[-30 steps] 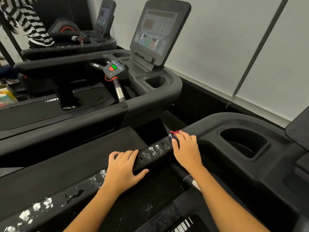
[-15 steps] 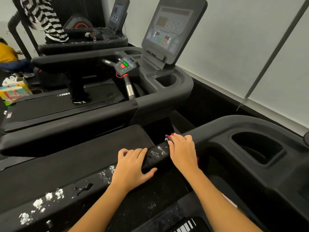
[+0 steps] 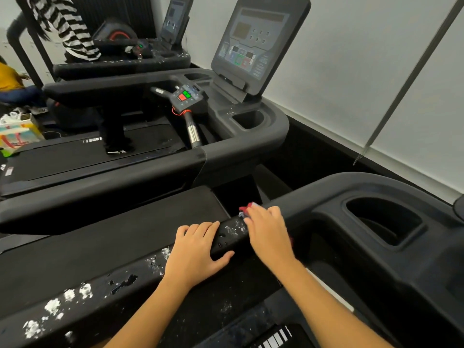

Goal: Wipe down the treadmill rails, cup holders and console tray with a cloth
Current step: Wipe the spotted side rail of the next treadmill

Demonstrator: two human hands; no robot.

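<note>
Left hand [image 3: 198,249] is wrapped over the rail [image 3: 226,244], thumb on the near side. Right hand [image 3: 266,232], kinda blurry, looks to be clutching the red cloth [image 3: 247,206] against the rail just past it. White foam blobs [image 3: 52,306] dot the rail's near stretch. Cup holder [image 3: 381,222] right of the rail: too dark inside to tell.

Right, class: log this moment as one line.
left hand grips white-flecked black treadmill rail | right hand holds red cloth on rail

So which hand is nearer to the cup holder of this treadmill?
Right. The right hand, holding the cloth on the rail, lies left of the cup holder; the left hand grips the rail further left, beyond it.
</note>
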